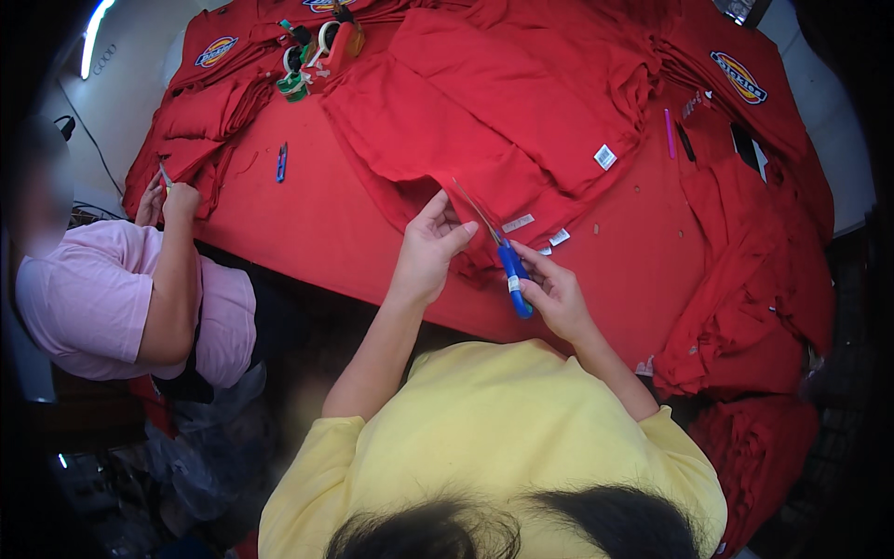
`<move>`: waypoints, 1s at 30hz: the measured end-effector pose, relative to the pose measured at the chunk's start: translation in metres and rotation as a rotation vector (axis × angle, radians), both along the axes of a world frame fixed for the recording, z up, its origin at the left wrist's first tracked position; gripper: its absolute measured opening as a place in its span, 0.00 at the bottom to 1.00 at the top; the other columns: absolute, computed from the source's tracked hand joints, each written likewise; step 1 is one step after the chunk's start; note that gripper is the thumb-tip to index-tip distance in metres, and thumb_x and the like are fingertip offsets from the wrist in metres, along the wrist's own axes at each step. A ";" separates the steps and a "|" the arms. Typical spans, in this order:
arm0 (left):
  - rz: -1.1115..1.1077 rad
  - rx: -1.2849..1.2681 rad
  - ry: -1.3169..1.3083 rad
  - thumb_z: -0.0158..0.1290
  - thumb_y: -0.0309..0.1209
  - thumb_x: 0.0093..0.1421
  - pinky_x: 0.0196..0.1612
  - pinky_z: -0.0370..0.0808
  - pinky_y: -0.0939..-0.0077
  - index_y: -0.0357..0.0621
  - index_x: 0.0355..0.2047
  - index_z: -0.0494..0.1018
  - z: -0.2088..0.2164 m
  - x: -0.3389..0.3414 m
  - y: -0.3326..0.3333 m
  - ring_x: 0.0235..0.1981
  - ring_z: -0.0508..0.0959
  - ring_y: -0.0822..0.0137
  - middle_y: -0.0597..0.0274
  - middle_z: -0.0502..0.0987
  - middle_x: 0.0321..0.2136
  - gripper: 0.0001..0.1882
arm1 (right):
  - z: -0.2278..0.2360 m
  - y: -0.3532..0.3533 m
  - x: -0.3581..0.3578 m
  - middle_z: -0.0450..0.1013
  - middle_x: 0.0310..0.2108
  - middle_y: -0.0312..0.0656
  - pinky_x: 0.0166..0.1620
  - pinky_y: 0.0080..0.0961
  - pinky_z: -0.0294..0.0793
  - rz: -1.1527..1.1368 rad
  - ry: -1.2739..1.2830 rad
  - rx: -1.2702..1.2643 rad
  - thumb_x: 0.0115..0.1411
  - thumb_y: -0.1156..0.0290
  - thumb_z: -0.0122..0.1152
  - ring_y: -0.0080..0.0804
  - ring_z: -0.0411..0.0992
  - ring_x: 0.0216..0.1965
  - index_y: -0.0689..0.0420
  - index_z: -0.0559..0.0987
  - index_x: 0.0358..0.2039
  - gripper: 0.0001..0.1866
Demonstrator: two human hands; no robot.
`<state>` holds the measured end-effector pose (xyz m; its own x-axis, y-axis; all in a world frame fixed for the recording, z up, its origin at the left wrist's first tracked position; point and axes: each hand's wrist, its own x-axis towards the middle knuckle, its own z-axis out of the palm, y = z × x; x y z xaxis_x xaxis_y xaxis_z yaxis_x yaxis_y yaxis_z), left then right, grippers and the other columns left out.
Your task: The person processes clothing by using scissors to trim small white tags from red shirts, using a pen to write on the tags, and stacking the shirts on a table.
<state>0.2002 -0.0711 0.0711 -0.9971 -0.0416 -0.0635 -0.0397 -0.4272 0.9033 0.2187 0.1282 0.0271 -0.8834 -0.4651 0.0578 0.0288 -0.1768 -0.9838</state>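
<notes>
A large red garment (494, 121) lies spread in front of me, its near edge pulled up toward my hands. My left hand (430, 250) is closed at that edge, thumb and fingers pinching the red cloth. In my right hand (556, 296) is a pair of scissors (514, 278) with blue handles. Their long thin blades point away from me and to the left, crossing the cloth just right of my left fingertips. Small white labels (559, 238) show at the garment's edge beside the blades.
At the left, another person in a pink shirt (93, 293) works on red cloth with a small cutting tool. Blue thread snips (282, 162) lie on the red-covered table (307, 242). Tape dispensers (343, 42) stand at the back. Heaped red garments (736, 279), a pink pen (670, 133) and a phone (745, 147) are at right.
</notes>
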 end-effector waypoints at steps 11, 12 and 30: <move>0.088 0.211 -0.069 0.52 0.19 0.59 0.38 0.74 0.82 0.39 0.54 0.67 -0.008 -0.010 -0.014 0.36 0.75 0.76 0.64 0.75 0.38 0.21 | 0.003 0.003 -0.007 0.73 0.37 0.42 0.33 0.16 0.73 0.118 -0.237 0.039 0.64 0.76 0.47 0.20 0.72 0.29 0.63 0.63 0.61 0.24; 0.086 0.161 -0.072 0.52 0.19 0.59 0.39 0.74 0.81 0.39 0.53 0.67 -0.012 -0.010 -0.018 0.37 0.75 0.75 0.64 0.75 0.38 0.21 | 0.005 0.002 -0.006 0.73 0.38 0.43 0.35 0.17 0.74 0.124 -0.224 0.082 0.63 0.77 0.47 0.21 0.73 0.30 0.63 0.62 0.61 0.24; 0.119 0.176 -0.067 0.52 0.20 0.59 0.40 0.71 0.83 0.36 0.51 0.69 -0.018 -0.018 -0.030 0.36 0.74 0.77 0.65 0.74 0.35 0.18 | 0.009 -0.013 -0.010 0.74 0.36 0.40 0.29 0.15 0.71 0.045 -0.197 0.172 0.62 0.74 0.52 0.17 0.70 0.29 0.63 0.65 0.59 0.24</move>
